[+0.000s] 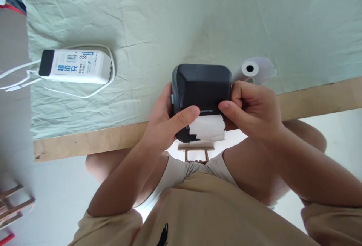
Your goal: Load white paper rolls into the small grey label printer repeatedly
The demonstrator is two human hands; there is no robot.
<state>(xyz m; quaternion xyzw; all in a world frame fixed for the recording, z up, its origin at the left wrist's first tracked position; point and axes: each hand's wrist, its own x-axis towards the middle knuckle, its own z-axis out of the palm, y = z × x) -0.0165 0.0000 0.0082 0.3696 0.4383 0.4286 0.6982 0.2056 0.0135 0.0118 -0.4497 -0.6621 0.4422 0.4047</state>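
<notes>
A dark, box-shaped printer (206,86) is held up at the table's front edge. White paper (207,127) with a torn edge sticks out of its near side. My left hand (169,119) grips the left side, its thumb on top near the paper. My right hand (251,106) holds the right side, thumb on the front corner and the other fingers curled. Just beyond my right hand, a white paper roll (250,68) with a dark core lies on the cloth, its loose end spread to the right.
On the left of the green cloth (141,23) lies a white power strip (82,66) with white cables. The table's wooden edge (93,140) runs across in front of my knees. A wooden stool (14,208) stands on the floor at the lower left.
</notes>
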